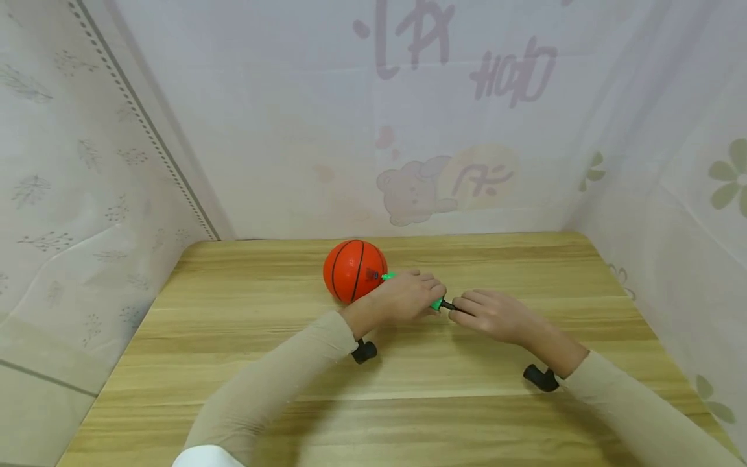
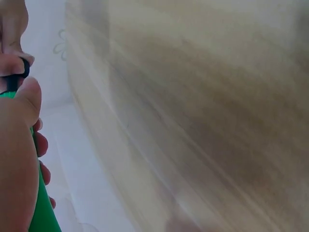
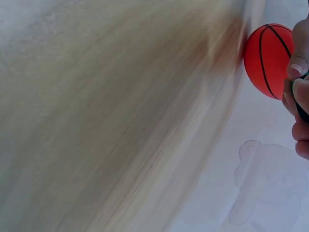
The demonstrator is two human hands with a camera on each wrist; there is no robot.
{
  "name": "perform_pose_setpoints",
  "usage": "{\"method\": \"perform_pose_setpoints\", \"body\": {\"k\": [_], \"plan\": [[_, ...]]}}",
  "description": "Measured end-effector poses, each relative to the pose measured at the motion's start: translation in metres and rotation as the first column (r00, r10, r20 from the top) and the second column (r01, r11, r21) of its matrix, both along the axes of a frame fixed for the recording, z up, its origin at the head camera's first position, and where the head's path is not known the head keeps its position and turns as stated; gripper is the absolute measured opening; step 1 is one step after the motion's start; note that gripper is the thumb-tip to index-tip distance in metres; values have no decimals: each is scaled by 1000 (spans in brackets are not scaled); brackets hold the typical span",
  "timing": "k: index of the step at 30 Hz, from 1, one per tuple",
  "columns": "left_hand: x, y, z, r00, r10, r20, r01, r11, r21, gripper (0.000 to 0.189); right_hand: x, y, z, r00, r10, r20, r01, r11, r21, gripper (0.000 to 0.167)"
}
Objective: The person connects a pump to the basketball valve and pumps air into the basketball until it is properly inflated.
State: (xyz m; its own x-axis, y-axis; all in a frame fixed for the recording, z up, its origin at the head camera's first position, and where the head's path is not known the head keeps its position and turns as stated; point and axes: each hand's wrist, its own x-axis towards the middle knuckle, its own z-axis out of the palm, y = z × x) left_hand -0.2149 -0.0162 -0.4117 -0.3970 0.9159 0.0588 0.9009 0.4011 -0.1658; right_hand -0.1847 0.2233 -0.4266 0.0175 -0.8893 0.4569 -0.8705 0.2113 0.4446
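An orange-red toy basketball (image 1: 349, 269) with black lines sits toward the back of the table. Around the green barrel of a small hand pump (image 1: 437, 303) curl the fingers of my left hand (image 1: 407, 297); its green tip shows right at the ball's right side. My right hand (image 1: 496, 315) grips the pump's black handle (image 2: 25, 67), with a short black shaft showing between the two hands. In the left wrist view the barrel (image 2: 44, 217) runs under the left palm and fingers. Most of the barrel is hidden by the left hand in the head view.
The wooden table (image 1: 438, 415) has a patterned cloth (image 1: 280, 130) hanging behind it and at both sides. A black wrist mount (image 1: 364, 351) hangs below the left wrist, another black mount (image 1: 541, 378) below the right.
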Motion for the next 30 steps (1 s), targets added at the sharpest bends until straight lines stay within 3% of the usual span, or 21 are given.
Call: {"method": "perform_pose_setpoints", "body": {"k": [9,20,30], "plan": [[-3,-7,1,999,-10,36,9,1000,10,31,16,31,-7,1000,-19,16,20,1000,-6,33],[-4,-10,-1,1000,-8,23,8,1000,-5,31,36,65,-13,1000,-17,-3,17,1000,-22,39],[-4,-7,-2,1000,22,-2,-22,1000,-3,32,17,31,-6,998,-66,12,65,997,27,36]]}}
